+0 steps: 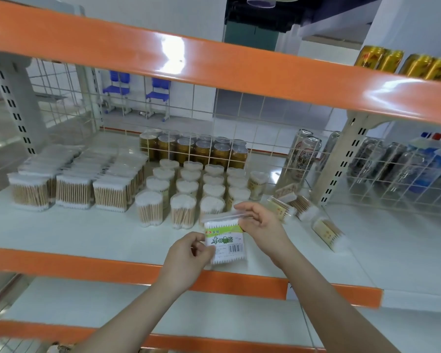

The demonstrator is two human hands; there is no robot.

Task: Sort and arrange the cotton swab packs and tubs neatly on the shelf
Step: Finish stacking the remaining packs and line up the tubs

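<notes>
Both hands hold one flat cotton swab pack (225, 240) with a green and white label and a barcode, upright above the front of the white shelf (87, 230). My left hand (189, 253) pinches its lower left edge. My right hand (259, 222) grips its clear top strip. Rectangular swab packs (74, 184) stand in rows at the left. Round and heart-shaped swab tubs (196, 187) stand in rows in the middle. Three loose packs (303, 210) lie tumbled to the right of my right hand.
Gold-labelled cans (194, 149) stand behind a wire grid at the back. Tall cans (303, 154) and bottles sit to the right past a slotted upright (341, 159). An orange shelf edge (214, 72) runs overhead, another orange edge (112, 266) fronts this shelf.
</notes>
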